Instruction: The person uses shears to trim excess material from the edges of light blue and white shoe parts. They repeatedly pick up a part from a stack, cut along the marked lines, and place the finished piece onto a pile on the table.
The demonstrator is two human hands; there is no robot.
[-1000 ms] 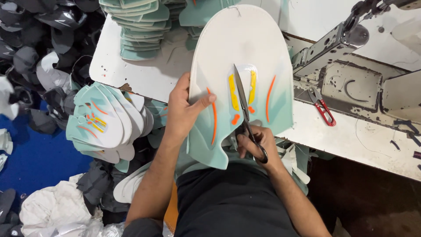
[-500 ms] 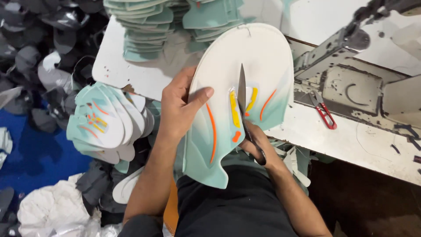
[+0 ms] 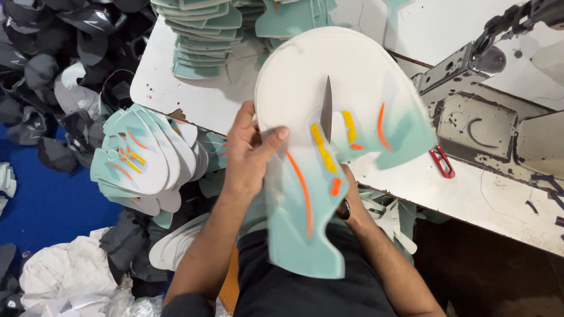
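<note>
Your left hand (image 3: 249, 154) pinches the white-and-mint cut piece (image 3: 329, 147) above the tabletop (image 3: 194, 100) edge, steadying it for the scissors (image 3: 326, 111). Your right hand (image 3: 351, 199) sits behind it, grip hidden.

The scissors (image 3: 327, 111) have cut further up the mint-and-white panel (image 3: 329, 147), now parted.

Left hand (image 3: 249, 155) holds mint-white shoe panel (image 3: 329, 147); scissors (image 3: 327, 111) cutting it.

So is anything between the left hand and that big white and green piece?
No. The left hand grips the shoe piece directly at its edge. The scissors poke through its middle; the right hand is mostly hidden behind it.
</note>
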